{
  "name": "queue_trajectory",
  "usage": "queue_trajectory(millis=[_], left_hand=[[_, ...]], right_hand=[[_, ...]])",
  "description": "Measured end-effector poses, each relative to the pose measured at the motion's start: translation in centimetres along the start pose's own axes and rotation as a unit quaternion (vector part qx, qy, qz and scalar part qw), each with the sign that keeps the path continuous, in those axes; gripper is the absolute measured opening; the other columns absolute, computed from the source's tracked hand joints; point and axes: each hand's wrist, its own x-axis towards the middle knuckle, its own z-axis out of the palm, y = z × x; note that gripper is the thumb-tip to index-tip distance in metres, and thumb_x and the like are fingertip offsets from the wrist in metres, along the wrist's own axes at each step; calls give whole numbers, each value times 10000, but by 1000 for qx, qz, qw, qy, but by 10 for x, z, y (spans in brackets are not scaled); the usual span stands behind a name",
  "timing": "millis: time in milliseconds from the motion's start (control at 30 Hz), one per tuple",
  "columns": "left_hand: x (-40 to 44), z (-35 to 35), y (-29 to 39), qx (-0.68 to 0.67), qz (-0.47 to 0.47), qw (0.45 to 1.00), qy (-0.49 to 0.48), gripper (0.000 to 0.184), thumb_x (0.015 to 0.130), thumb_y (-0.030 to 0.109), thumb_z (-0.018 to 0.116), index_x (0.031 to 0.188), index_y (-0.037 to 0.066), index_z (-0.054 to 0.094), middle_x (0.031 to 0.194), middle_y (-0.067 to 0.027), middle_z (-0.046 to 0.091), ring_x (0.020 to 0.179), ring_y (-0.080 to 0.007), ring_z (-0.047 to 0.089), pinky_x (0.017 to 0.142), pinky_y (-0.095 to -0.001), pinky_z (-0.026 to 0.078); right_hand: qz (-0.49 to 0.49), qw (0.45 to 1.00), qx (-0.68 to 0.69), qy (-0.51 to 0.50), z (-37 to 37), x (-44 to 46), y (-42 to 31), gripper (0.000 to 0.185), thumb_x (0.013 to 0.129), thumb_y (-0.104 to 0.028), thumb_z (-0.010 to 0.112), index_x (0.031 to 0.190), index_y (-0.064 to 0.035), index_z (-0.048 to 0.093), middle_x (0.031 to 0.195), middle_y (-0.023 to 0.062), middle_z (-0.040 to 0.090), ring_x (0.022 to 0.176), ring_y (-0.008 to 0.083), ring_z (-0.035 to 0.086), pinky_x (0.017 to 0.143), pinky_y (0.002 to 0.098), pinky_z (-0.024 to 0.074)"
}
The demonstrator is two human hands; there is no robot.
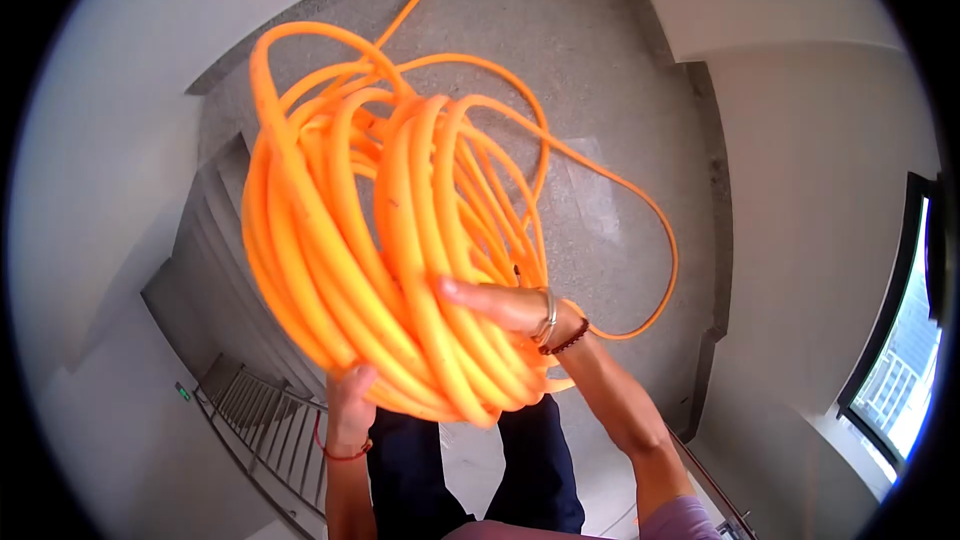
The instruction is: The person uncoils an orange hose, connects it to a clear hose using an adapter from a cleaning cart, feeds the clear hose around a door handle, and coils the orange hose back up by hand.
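Observation:
A thick coil of orange hose (325, 270) is held up in front of me, its many loops bunched together. My left hand (350, 402) grips the lower left of the coil, thumb showing and the other fingers hidden beneath the loops. At the lower right, my right hand (505, 308) closes on the bundle, its thumb laid across the front loops and its remaining fingers out of sight behind them. One loose loop swings out to the right over the floor, and a straight length runs toward the top.
Below lies a grey concrete floor (590, 0) with a pale flat patch (592, 190). Stairs (245, 260) drop away at left, beside a metal railing (265, 430). White walls stand on both sides, with a dark-framed window (895, 350) at right.

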Motion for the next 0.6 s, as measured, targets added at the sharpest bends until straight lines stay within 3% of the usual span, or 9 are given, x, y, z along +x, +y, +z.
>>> queue_trajectory(millis=[67, 100, 200, 233, 267, 333, 400, 467, 600], left_hand=[[-49, -13, 23, 116, -71, 988, 77, 470, 759, 122, 489, 1204, -20, 431, 1142, -126, 513, 1032, -231, 520, 878, -342, 418], [-77, -18, 44, 198, 53, 977, 54, 470, 775, 141, 454, 1215, -20, 422, 1172, -125, 496, 1046, -239, 512, 878, -337, 419], [-161, -21, 103, 118, -11, 964, 240, 561, 762, 241, 457, 1234, -53, 387, 1209, -151, 473, 1087, -240, 485, 888, -339, 414], [-176, -18, 117, 136, 11, 956, 261, 561, 761, 241, 459, 1234, -52, 386, 1206, -151, 474, 1084, -239, 485, 887, -339, 414], [-190, -18, 128, 155, 31, 946, 284, 561, 761, 240, 462, 1234, -51, 386, 1203, -151, 475, 1081, -239, 486, 886, -338, 414], [-213, -16, 144, 183, 61, 931, 310, 562, 760, 239, 467, 1235, -50, 385, 1197, -151, 477, 1075, -239, 488, 885, -338, 414], [-230, -2, 156, 202, 86, 921, 322, 562, 758, 237, 472, 1235, -48, 383, 1191, -151, 479, 1068, -238, 490, 883, -337, 415], [-224, 35, 159, 226, 108, 909, 332, 563, 757, 236, 477, 1235, -46, 382, 1185, -151, 481, 1062, -238, 491, 881, -336, 415], [-264, 60, 164, 216, 153, 907, 327, 564, 755, 233, 487, 1236, -43, 380, 1173, -152, 485, 1050, -236, 495, 877, -335, 416]], right_hand=[[14, 983, 143, -110, 30, -26, -12, 661, 858, -503, 479, 1292, -14, 383, 1246, 130, 476, 1090, 185, 505, 926, 302, 419], [17, 978, 150, -143, 59, -41, -35, 645, 859, -484, 493, 1292, -19, 383, 1249, 123, 473, 1101, 179, 495, 930, 296, 412], [-60, 937, 235, -250, 129, -76, -81, 600, 873, -428, 508, 1312, -46, 364, 1281, 84, 444, 1163, 166, 422, 972, 285, 356], [-69, 942, 164, -284, 147, -84, -98, 615, 871, -437, 506, 1325, -55, 344, 1300, 85, 423, 1178, 167, 407, 981, 283, 343], [-120, 913, 212, -329, 175, -96, -105, 608, 883, -433, 484, 1339, -64, 323, 1322, 80, 398, 1200, 167, 383, 992, 289, 329], [-169, 928, 141, -302, 222, -108, -124, 589, 896, -425, 459, 1352, -85, 305, 1340, 65, 378, 1219, 163, 359, 1004, 292, 311], [-200, 872, 108, -434, 267, -129, -149, 656, 894, -489, 413, 1327, -5, 316, 1329, 122, 385, 1229, 208, 342, 1029, 302, 251], [-231, 851, 125, -454, 227, -168, -184, 645, 896, -478, 413, 1330, -11, 313, 1329, 115, 386, 1226, 203, 345, 1027, 300, 255], [-258, 809, 92, -520, 269, -223, -218, 601, 905, -434, 411, 1342, -35, 302, 1329, 89, 389, 1217, 182, 356, 1022, 292, 271]])
